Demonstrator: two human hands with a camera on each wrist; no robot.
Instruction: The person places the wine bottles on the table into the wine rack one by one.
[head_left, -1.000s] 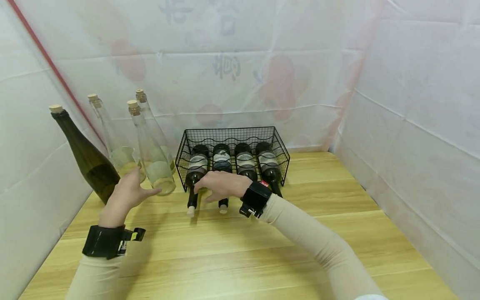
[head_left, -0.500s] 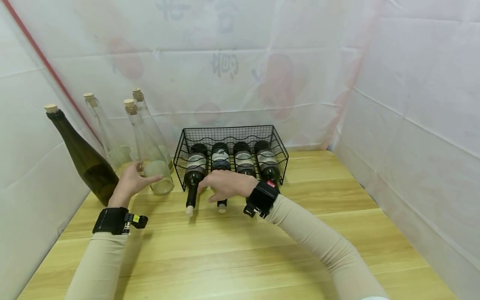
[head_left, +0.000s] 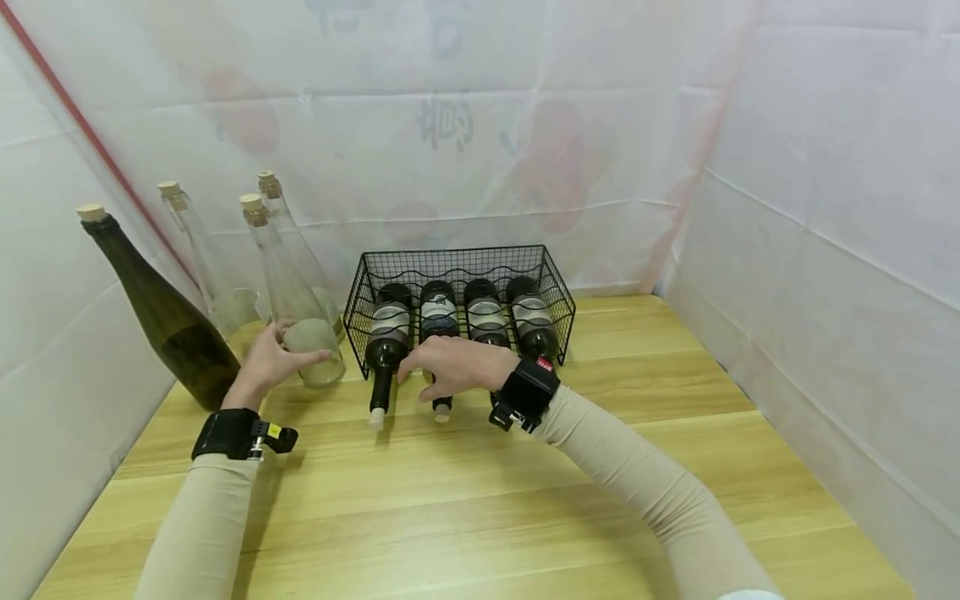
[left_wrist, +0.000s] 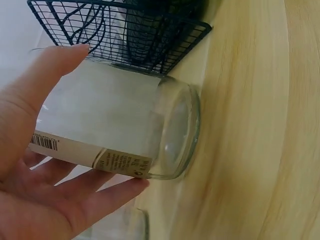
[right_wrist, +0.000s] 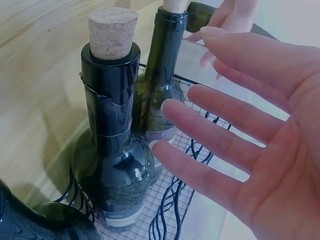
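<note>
Bracketing clear bottle [left_wrist: 110,105] on tabletop [head_left: 525,517] w/ L fingers [left_wrist: 112,200], prob low for stability (can't tell if gripping tbh), w/ R fingers [right_wrist: 215,127] spread, empty nr wire rack [head_left: 453,258], maybe to avoid bumping dark bottles [head_left: 486,315].

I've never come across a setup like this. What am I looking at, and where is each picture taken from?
This is human work, no machine. The wide pictures come from a camera worn on the head; the two close-ups come from cameras worn on each wrist. On the wooden table, a black wire rack holds four dark bottles; a green bottle and three clear bottles stand left of it. The left hand is around the nearest clear bottle, though how firmly is hard to tell. The right hand, fingers apart, is beside the dark bottles' necks, holding nothing.
</note>
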